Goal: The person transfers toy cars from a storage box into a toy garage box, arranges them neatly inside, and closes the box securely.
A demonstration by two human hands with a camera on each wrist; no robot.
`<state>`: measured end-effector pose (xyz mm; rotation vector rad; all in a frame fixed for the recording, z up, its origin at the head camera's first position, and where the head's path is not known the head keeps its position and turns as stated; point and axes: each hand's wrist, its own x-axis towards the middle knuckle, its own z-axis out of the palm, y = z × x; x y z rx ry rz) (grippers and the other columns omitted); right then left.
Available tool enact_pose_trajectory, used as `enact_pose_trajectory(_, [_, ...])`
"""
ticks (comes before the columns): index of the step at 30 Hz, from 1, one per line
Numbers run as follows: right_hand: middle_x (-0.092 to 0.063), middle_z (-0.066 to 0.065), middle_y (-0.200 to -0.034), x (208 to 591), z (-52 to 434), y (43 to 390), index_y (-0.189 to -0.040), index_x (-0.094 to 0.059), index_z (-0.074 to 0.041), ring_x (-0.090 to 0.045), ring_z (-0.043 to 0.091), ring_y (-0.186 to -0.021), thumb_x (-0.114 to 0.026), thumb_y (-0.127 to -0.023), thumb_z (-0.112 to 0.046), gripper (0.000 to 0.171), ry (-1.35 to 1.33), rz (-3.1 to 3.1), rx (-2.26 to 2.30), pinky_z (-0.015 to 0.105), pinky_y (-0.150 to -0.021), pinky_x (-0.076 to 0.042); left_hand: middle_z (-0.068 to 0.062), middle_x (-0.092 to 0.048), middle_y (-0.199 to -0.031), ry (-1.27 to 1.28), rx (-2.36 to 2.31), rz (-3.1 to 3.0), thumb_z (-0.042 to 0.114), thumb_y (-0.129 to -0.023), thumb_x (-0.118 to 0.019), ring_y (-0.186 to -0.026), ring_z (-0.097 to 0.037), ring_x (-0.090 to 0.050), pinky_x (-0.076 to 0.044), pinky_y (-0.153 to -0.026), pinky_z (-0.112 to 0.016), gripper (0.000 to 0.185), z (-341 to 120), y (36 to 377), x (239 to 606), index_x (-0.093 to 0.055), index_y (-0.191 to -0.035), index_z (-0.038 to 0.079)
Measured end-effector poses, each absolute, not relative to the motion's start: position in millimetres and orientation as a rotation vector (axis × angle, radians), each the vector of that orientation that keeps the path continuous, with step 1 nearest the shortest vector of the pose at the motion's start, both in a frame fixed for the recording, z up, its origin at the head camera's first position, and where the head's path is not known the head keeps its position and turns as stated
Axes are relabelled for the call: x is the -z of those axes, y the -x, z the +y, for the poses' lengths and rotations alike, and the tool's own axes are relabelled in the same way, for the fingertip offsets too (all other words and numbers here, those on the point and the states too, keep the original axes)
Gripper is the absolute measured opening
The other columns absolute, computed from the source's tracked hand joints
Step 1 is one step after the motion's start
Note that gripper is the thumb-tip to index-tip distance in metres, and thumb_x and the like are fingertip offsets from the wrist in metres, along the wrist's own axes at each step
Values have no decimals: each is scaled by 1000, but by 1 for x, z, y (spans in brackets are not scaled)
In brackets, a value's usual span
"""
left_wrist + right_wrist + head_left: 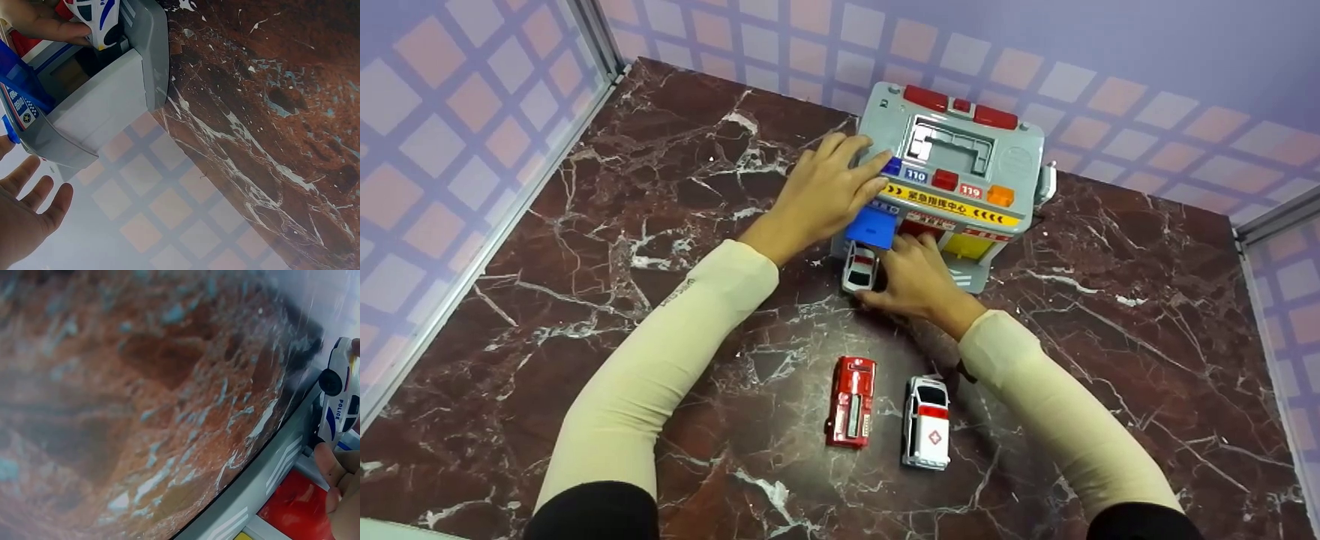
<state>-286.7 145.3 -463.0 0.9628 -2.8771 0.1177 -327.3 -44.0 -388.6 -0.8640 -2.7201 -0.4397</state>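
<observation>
A grey toy rescue station (1020, 161) stands at the back of the marble table (585, 247). My left hand (832, 187) lies flat on its roof's left side, fingers straight, tips by the blue button (892, 166). My right hand (911, 281) pinches a white police car (859, 268) at the foot of the raised blue garage door (872, 227). The left wrist view shows the car (95, 19) at the station's (107, 107) opening and my left hand (25, 219) with its fingers spread. In the right wrist view the car (340, 402) sits on the grey ramp (270, 489).
A red fire truck (851, 401) and a white ambulance (927, 422) stand side by side on the table between my forearms. Checked walls (472, 112) with metal frames close in the table on the left, back and right.
</observation>
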Motion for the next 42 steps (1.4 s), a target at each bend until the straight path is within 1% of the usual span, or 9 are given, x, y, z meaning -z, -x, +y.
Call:
enact_pose_trajectory(3, [-63,10,-106,462,145,288,-131,-49,-16,-56,30,-93,-59,-71,-67,79,-946,-2879,-128,45,-80,-37,-8,-38,-144,862,442,-2715,54,-97,-23,-132,-28,-31,-37,-101,-49,55,-44,328,389,-40,-141,26])
enact_pose_trajectory(9, [-63,8,-112,462,145,293,-130,-51,-14,-55,28,-101,-62,-73,-63,76,-919,-2868,-161,45,-89,-37,-8,-39,-144,862,437,-2713,54,-97,-21,-132,-29,-32,-37,-100,-50,56,-44,328,390,-40,-141,26])
enact_pose_trajectory(16, [-65,11,-105,463,143,293,-114,-62,-11,-58,30,-92,-59,-79,-58,58,-937,-2799,-95,45,-81,-40,-8,-38,-144,855,416,-2714,53,-97,-22,-132,-28,-31,-38,-100,-48,55,-44,328,390,-39,-142,25])
enact_pose_trajectory(19, [-65,11,-105,463,142,293,-114,-62,-10,-58,31,-90,-58,-82,-55,55,-939,-2788,-98,44,-80,-40,-7,-39,-143,848,415,-2719,53,-98,-22,-131,-27,-31,-38,-99,-47,55,-43,328,390,-39,-142,26])
enact_pose_trajectory(23, [-66,11,-105,464,142,295,-117,-60,-11,-59,31,-91,-57,-86,-51,51,-938,-2748,-126,45,-83,-41,-7,-39,-143,851,420,-2713,53,-98,-23,-131,-28,-32,-39,-99,-47,54,-43,327,390,-40,-141,25])
enact_pose_trajectory(28, [-67,11,-106,466,141,298,-116,-61,-11,-60,31,-92,-58,-87,-48,47,-948,-2670,-169,45,-86,-42,-9,-39,-143,856,427,-2707,52,-98,-25,-132,-29,-32,-38,-100,-49,54,-43,327,389,-41,-141,24])
enact_pose_trajectory(32, [-68,10,-100,467,142,299,-110,-64,-11,-62,31,-87,-60,-87,-44,41,-946,-2599,-188,45,-82,-44,-8,-39,-143,859,428,-2711,52,-98,-24,-132,-29,-31,-37,-101,-50,54,-43,328,389,-41,-141,24])
enact_pose_trajectory(39, [-68,13,-89,470,142,299,-99,-67,-5,-62,32,-75,-61,-89,-31,28,-935,-2529,-153,45,-70,-46,-9,-39,-143,859,433,-2721,50,-98,-27,-133,-30,-30,-35,-103,-50,52,-42,328,389,-41,-141,24])
enact_pose_trajectory(42, [-67,12,-85,473,140,298,-90,-68,-6,-61,31,-71,-61,-89,-29,24,-933,-2459,-98,43,-67,-45,-8,-39,-143,855,435,-2727,51,-98,-27,-133,-29,-30,-35,-103,-50,52,-42,328,389,-41,-141,25])
